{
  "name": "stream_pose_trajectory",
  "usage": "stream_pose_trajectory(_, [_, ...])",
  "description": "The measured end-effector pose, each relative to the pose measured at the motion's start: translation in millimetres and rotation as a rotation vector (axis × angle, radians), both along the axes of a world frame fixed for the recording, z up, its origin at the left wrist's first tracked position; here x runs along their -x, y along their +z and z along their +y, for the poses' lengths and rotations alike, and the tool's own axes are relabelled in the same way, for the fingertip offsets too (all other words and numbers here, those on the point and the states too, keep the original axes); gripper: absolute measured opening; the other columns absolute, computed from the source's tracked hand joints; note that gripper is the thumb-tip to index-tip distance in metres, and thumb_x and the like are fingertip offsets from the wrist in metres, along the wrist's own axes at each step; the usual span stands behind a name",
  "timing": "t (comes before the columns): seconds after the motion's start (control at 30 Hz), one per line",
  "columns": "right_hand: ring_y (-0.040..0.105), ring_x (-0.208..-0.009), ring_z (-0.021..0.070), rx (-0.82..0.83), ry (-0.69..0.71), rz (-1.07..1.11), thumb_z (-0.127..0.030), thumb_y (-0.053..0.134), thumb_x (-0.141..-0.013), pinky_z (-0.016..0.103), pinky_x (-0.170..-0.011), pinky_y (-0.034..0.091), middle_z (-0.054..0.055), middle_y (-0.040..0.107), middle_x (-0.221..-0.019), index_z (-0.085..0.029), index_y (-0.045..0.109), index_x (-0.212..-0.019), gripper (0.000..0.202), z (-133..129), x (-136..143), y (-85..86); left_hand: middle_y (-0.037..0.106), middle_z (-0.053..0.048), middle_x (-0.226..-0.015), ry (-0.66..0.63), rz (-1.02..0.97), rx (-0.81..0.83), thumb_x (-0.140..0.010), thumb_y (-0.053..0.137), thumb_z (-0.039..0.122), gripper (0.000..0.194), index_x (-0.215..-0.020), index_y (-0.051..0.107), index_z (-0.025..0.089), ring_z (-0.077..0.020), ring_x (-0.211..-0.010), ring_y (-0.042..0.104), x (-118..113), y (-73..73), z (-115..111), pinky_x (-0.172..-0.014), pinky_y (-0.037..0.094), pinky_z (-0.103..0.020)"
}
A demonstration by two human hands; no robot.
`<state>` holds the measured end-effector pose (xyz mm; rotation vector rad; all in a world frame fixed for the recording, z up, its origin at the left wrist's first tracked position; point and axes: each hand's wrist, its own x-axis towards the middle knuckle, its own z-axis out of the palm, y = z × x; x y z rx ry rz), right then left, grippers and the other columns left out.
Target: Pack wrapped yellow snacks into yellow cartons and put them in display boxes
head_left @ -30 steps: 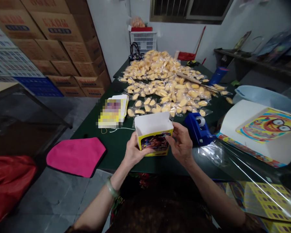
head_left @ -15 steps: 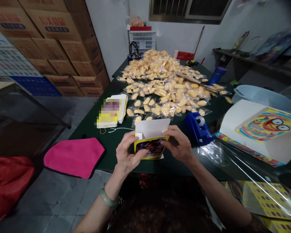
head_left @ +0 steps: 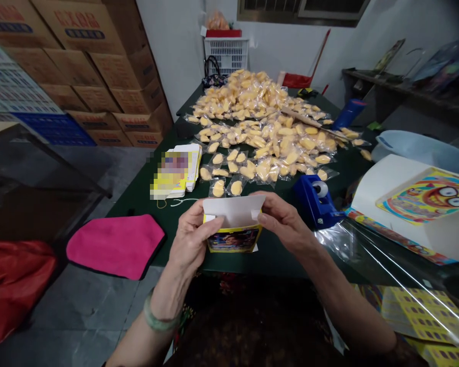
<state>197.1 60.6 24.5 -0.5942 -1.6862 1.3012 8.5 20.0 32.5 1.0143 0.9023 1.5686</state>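
A small yellow carton (head_left: 235,240) with a dark printed picture is held between both hands just above the near edge of the green table. Its white top flap stands up, tilted away from me. My left hand (head_left: 191,237) grips the left side, thumb on the small left side flap. On the right side my right hand (head_left: 285,221) grips it, its thumb at the right side flap. What lies inside the carton cannot be seen. Behind it are several yellow pieces in clear wrappers (head_left: 236,187). A stack of flattened yellow cartons (head_left: 176,173) lies to the left.
A large heap of wrapped yellow pieces (head_left: 252,97) covers the far table (head_left: 137,201). To the right stand a blue tape dispenser (head_left: 317,204), a white display box (head_left: 398,204) and a pale blue basin (head_left: 416,145). A pink seat (head_left: 115,244) is at left.
Both thumbs have moved up from the carton's printed front to the small side flaps at its opening. The view has shifted slightly.
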Motion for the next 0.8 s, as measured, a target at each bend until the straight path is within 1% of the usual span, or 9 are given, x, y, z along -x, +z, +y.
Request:
stream_pose_trajectory(0.03, [0.061, -0.088, 0.0153, -0.004, 0.015, -0.019, -0.031, 0.056, -0.088, 0.03, -0.076, 0.053, 0.005, 0.062, -0.096, -0.021, 0.055, -0.113, 0.027, 1, -2, 1.4, 0.069, 0.001, -0.073, 0.016, -0.016, 0.022, -0.061, 0.077, 0.02, 0.022, -0.082, 0.069, 0.018, -0.0118, -0.062, 0.062, -1, 2.8, 1, -0.059, 0.049, -0.022])
stream_pose_trajectory(0.1, [0.06, -0.086, 0.0144, -0.079, -0.046, -0.011, -0.028, 0.056, -0.088, 0.029, -0.074, 0.053, 0.004, 0.061, -0.094, -0.021, 0.062, -0.101, 0.015, 0, -3, 2.3, 0.07, 0.0, -0.071, 0.077, -0.031, 0.005, -0.059, 0.075, 0.016, 0.013, -0.071, 0.07, 0.018, -0.0123, -0.065, 0.062, -4, 5.5, 2, -0.06, 0.049, -0.022])
stream_pose_trajectory(0.23, [0.061, -0.091, 0.0156, -0.323, -0.238, -0.043, -0.021, 0.053, -0.089, 0.031, -0.076, 0.053, 0.006, 0.06, -0.1, -0.022, 0.067, -0.097, 0.016, -7, -2, 2.6, 0.069, -0.001, -0.073, 0.186, -0.018, -0.156, -0.06, 0.07, 0.01, 0.009, -0.061, 0.069, 0.019, -0.0134, -0.073, 0.062, -13, 3.0, 2, -0.065, 0.049, -0.023])
stream_pose_trajectory(0.3, [0.062, -0.096, 0.0176, -0.401, -0.221, -0.105, -0.019, 0.05, -0.09, 0.034, -0.081, 0.053, 0.008, 0.063, -0.103, -0.021, 0.066, -0.104, 0.021, -11, -4, 5.2, 0.068, -0.001, -0.076, 0.194, -0.006, -0.216, -0.063, 0.069, 0.011, 0.009, -0.064, 0.07, 0.02, -0.0136, -0.073, 0.062, -13, -0.7, 1, -0.065, 0.049, -0.024])
stream_pose_trajectory(0.37, [0.061, -0.103, 0.0199, -0.425, -0.139, -0.14, -0.02, 0.048, -0.091, 0.038, -0.087, 0.051, 0.01, 0.065, -0.109, -0.02, 0.063, -0.112, 0.026, -14, -6, 8.7, 0.069, -0.004, -0.081, 0.161, -0.006, -0.266, -0.068, 0.068, 0.019, 0.005, -0.072, 0.072, 0.019, -0.0158, -0.077, 0.063, -11, -5.3, 0, -0.068, 0.05, -0.026])
stream_pose_trajectory(0.43, [0.061, -0.106, 0.0214, -0.407, -0.103, -0.126, -0.025, 0.05, -0.091, 0.039, -0.089, 0.051, 0.011, 0.066, -0.112, -0.019, 0.062, -0.114, 0.027, -17, -8, 11.5, 0.068, -0.008, -0.086, 0.115, 0.0, -0.331, -0.073, 0.065, 0.034, 0.019, -0.079, 0.072, 0.017, -0.0193, -0.082, 0.063, -8, -9.6, -2, -0.07, 0.051, -0.031])
stream_pose_trajectory(0.5, [0.063, -0.102, 0.0205, -0.354, -0.153, -0.106, -0.028, 0.052, -0.09, 0.036, -0.085, 0.053, 0.009, 0.068, -0.108, -0.019, 0.064, -0.108, 0.023, -20, -7, 12.7, 0.068, -0.009, -0.087, 0.106, 0.041, -0.37, -0.076, 0.063, 0.042, 0.027, -0.081, 0.071, 0.016, -0.0206, -0.083, 0.063, -4, -12.1, -4, -0.071, 0.052, -0.032])
stream_pose_trajectory(0.63, [0.066, -0.09, 0.0166, -0.31, -0.282, -0.176, -0.027, 0.053, -0.09, 0.027, -0.074, 0.055, 0.007, 0.071, -0.098, -0.019, 0.065, -0.099, 0.017, -24, 0, 10.9, 0.068, -0.006, -0.091, 0.122, 0.256, -0.334, -0.079, 0.066, 0.027, 0.01, -0.085, 0.068, 0.019, -0.0174, -0.087, 0.064, 3, -6.4, -10, -0.073, 0.052, -0.028])
stream_pose_trajectory(0.8, [0.065, -0.076, 0.0137, -0.494, -0.451, -0.247, -0.022, 0.052, -0.09, 0.024, -0.065, 0.053, 0.005, 0.069, -0.091, -0.021, 0.059, -0.104, 0.015, -28, 7, 6.0, 0.07, -0.008, -0.093, 0.094, 0.5, -0.327, -0.082, 0.064, 0.024, 0.011, -0.09, 0.07, 0.018, -0.0187, -0.09, 0.065, 14, 6.7, -16, -0.077, 0.054, -0.029])
